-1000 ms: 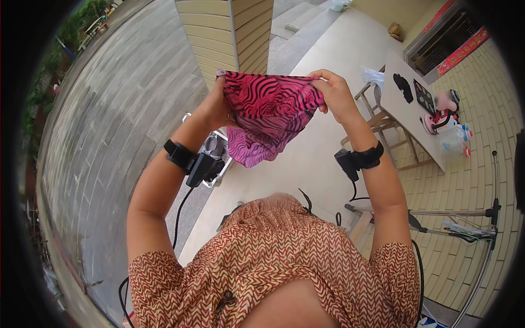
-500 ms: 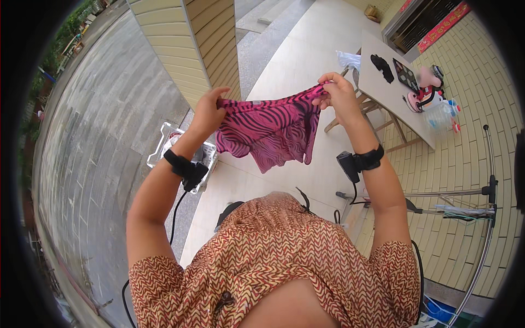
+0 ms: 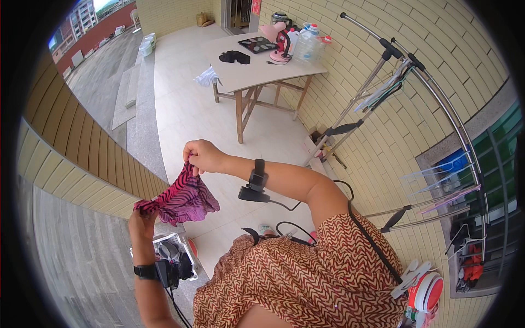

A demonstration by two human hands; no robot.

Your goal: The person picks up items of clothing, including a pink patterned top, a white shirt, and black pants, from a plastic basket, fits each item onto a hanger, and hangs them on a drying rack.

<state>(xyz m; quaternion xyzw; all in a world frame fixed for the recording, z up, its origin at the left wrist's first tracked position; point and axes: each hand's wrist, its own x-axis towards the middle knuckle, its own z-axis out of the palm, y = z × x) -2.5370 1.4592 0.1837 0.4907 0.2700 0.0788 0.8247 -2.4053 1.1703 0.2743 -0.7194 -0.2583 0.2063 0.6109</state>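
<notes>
Pink zebra-striped garment [image 3: 180, 199] stretched between both hands, left grip [image 3: 141, 216] and right grip [image 3: 201, 156] each pinching an edge

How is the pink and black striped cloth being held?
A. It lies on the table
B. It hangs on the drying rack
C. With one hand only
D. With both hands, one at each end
D: the left hand and right hand each pinch one end of the pink and black striped cloth.

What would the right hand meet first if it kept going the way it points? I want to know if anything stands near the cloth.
The right hand points toward the low tiled wall; that likely comes first, though depth is unclear.
</notes>
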